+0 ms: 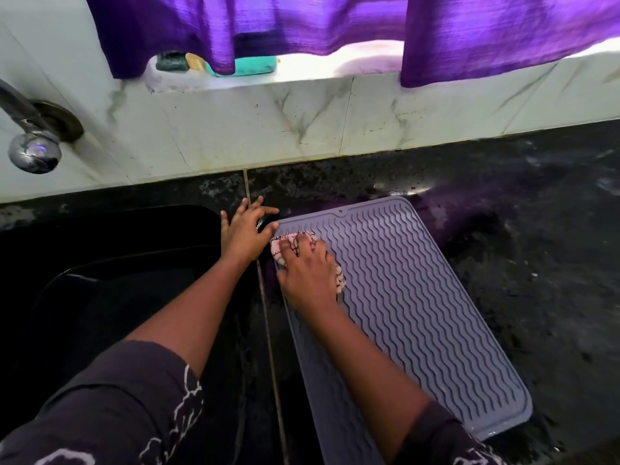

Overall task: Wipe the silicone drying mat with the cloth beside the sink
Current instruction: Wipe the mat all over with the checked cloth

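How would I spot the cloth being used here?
Find the grey wavy-ridged drying mat on the dark counter, right of the black sink. At the mat's far left corner, the right hand presses down on the cloth. It is pale pink with dark red lines, the only fabric on the counter.

Right hand (307, 266) presses flat, palm down; left hand (246, 228) rests with fingers spread.

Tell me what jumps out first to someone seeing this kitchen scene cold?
The bright purple curtain hanging along the top catches the eye first. Below it, on the dark counter right of the sink, lies a grey ridged drying mat. The right hand presses a pink cloth on its far left corner.
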Tool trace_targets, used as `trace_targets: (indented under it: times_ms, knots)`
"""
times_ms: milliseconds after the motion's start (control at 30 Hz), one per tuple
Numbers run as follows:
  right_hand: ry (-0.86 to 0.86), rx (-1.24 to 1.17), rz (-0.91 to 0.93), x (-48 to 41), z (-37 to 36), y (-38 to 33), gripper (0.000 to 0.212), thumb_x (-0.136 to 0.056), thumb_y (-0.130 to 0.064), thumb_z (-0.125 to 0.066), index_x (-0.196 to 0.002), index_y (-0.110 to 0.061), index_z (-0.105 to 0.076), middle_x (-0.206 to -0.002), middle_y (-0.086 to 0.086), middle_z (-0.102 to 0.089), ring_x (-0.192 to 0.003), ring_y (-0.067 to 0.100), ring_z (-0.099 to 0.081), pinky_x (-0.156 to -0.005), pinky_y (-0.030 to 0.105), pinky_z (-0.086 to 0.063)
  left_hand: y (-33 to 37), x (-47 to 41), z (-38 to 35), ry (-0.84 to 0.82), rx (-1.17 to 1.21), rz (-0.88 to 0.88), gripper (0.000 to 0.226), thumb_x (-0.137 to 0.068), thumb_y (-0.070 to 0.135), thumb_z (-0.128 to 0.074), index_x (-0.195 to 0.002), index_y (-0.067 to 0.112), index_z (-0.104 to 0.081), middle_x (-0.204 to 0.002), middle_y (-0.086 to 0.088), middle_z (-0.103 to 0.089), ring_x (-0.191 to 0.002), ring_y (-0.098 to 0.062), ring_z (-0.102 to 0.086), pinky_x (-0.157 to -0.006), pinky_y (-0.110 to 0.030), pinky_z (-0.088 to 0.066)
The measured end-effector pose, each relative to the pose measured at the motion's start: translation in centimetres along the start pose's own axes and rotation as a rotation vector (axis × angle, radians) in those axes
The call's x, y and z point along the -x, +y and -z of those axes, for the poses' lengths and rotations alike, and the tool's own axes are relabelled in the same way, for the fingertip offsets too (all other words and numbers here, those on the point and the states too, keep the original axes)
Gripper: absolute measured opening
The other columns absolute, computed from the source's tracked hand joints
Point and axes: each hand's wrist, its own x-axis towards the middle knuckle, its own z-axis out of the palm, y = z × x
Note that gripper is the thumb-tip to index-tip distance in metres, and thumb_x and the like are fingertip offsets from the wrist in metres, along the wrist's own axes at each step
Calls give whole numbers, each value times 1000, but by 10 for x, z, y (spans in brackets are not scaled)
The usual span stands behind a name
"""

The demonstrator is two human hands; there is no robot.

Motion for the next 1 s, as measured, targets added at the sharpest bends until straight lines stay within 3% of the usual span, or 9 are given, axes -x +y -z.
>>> trace_targets:
  times_ms: [167, 267, 400, 533, 700, 800, 900, 1000]
  knots:
    - [-28, -54, 24, 56, -7, 13, 54, -88, -39, -44, -138, -24, -34, -146, 8, -33, -124, 34, -29, -95, 46, -32, 2, 0, 0, -7, 10, 6, 30, -88, 40, -56, -118, 37, -58, -151, 10, -32, -144, -14, -14, -114, -51, 6]
    - [-96, -53, 37, 95, 3, 19, 50, -87, -42, -42, -133, -25, -39, -139, 9, -38, -121, 32, -33, -93, 45, -34, 2, 1, 0, -9, 4, 8, 31, -89, 40, -55, -120, 37, -57, -152, 10, -31, -144, -14, -12, -114, -51, 7]
    - [-17, -120, -4, 47, 20, 16, 39, -89, -38, -42, -125, -24, -49, -120, 8, -46, -101, 25, -38, -76, 36, -35, 1, 0, -1, -37, -64, 0, 40, -91, 42, -51, -131, 37, -49, -153, 10, -28, -145, -15, -11, -113, -53, 6]
    - [-30, -22, -13, 13, 7, 3, 48, -88, -36, -46, -134, -20, -39, -136, 11, -37, -117, 32, -32, -90, 43, -34, -2, -1, -3, -62, -128, -2, 43, -93, 46, -45, -135, 39, -44, -155, 10, -24, -145, -15, -8, -112, -53, 7]
    - [-48, -46, 53, 66, 1, 15, 52, -88, -37, -47, -136, -21, -35, -142, 11, -33, -124, 34, -27, -95, 46, -32, -1, -1, -3, -63, -131, 5, 43, -93, 46, -44, -135, 39, -44, -155, 10, -23, -145, -15, -7, -112, -53, 7]
    - [-98, -60, 57, 87, 10, 25, 45, -86, -40, -44, -127, -22, -47, -127, 9, -44, -110, 29, -37, -85, 42, -36, 0, -1, -3, -60, -139, 7, 43, -93, 46, -45, -135, 39, -45, -155, 10, -23, -145, -15, -7, -112, -52, 7]
    - [-146, -52, 60, 55, 20, 21, 40, -90, -40, -38, -124, -23, -50, -117, 10, -48, -100, 26, -40, -73, 37, -31, 0, 0, -3, -57, -124, 10, 42, -93, 46, -46, -134, 39, -46, -154, 10, -24, -145, -15, -7, -112, -52, 8]
    - [-60, -35, 23, 30, 13, 9, 44, -89, -36, -42, -131, -21, -42, -132, 11, -41, -112, 30, -36, -82, 40, -34, 0, 0, -2, -52, -113, 16, 42, -93, 45, -47, -134, 38, -47, -154, 11, -25, -145, -14, -8, -112, -52, 8]
